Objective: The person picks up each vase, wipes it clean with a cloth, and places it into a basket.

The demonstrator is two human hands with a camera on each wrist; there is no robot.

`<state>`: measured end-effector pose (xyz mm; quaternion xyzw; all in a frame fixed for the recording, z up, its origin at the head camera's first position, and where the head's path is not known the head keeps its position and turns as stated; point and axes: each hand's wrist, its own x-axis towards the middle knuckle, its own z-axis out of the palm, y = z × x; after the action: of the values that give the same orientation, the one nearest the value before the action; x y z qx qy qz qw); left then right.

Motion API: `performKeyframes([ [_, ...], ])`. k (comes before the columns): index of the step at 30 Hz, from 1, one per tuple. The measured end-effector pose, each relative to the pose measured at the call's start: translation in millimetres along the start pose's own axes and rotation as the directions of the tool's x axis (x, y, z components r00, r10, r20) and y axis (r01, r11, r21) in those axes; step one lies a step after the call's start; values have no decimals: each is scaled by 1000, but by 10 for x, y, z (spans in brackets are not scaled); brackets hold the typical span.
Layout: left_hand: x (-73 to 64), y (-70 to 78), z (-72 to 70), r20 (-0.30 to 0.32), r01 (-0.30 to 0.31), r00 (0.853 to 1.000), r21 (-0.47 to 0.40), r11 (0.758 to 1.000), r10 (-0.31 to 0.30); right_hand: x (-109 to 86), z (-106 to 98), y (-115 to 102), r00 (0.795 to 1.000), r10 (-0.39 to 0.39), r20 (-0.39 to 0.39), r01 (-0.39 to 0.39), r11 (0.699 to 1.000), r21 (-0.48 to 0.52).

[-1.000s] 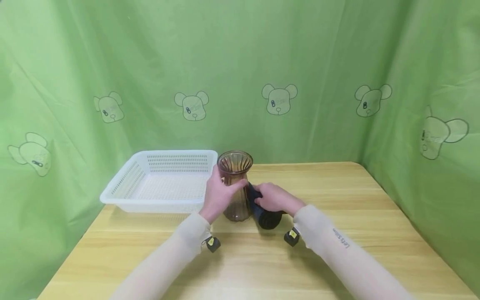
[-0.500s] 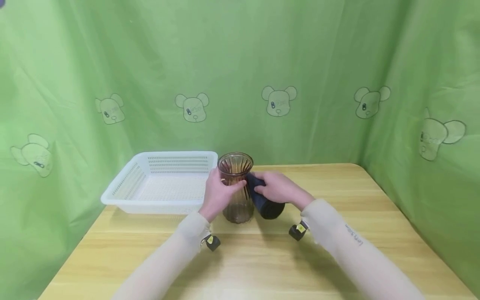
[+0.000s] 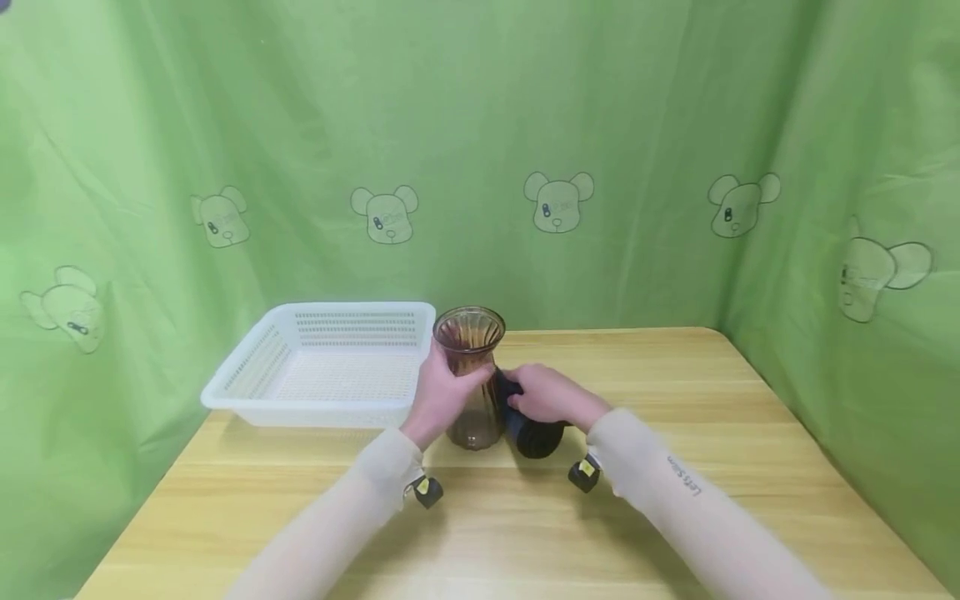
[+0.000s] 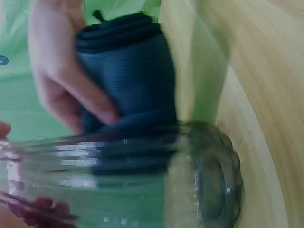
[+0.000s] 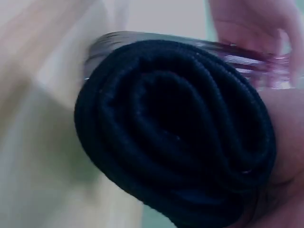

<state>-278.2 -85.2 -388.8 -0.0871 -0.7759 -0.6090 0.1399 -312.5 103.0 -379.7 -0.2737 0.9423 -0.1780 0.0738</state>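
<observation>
A brownish, ribbed clear glass vase [image 3: 474, 421] stands near the middle of the table, its flared mouth upward. My left hand [image 3: 441, 393] grips it below the rim, with the thumb across the near side. Against the vase's right side lies a dark navy rolled cloth [image 3: 537, 438], tilted. My right hand [image 3: 549, 393] holds this roll from above. The left wrist view shows the roll [image 4: 130, 80] right behind the glass, under the right hand [image 4: 59, 61]. Seen from the right wrist, the roll's spiral end [image 5: 175, 133] hides much of the vase [image 5: 107, 50].
A white perforated plastic basket [image 3: 225, 395] stands left of the vase, close to my left hand. The wooden table [image 3: 525, 533] reaches back to a green curtain [image 3: 465, 100] with bear-head prints, which also encloses both sides.
My right hand with the rolled cloth rose along the vase's side half a second ago and has come down again. The left hand keeps its hold; the vase has barely shifted.
</observation>
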Motion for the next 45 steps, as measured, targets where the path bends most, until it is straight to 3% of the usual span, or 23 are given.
performKeyframes([
  [4,10,-39,9,-33,-6,999,10,1000,6,23,165,63,998,41,53,-42,999,13],
  [8,20,-57,1,-86,14,996,101,995,-6,13,168,76,999,38,37,-39,998,40],
  [16,52,-57,-34,-96,-26,994,173,985,43,-72,-185,-66,997,-24,-67,29,997,75],
  [23,31,-35,-32,-59,17,998,137,990,-9,-118,-433,-206,985,-43,-169,55,996,72],
  [30,9,-8,6,-26,3,1000,70,998,-2,-54,-214,-117,995,-24,-99,29,998,50],
  [39,6,-6,28,-80,-10,997,149,989,22,-3,115,44,998,31,52,-31,999,10],
  [45,0,3,24,-85,-10,996,183,983,26,-47,42,52,1000,16,2,-16,999,30],
])
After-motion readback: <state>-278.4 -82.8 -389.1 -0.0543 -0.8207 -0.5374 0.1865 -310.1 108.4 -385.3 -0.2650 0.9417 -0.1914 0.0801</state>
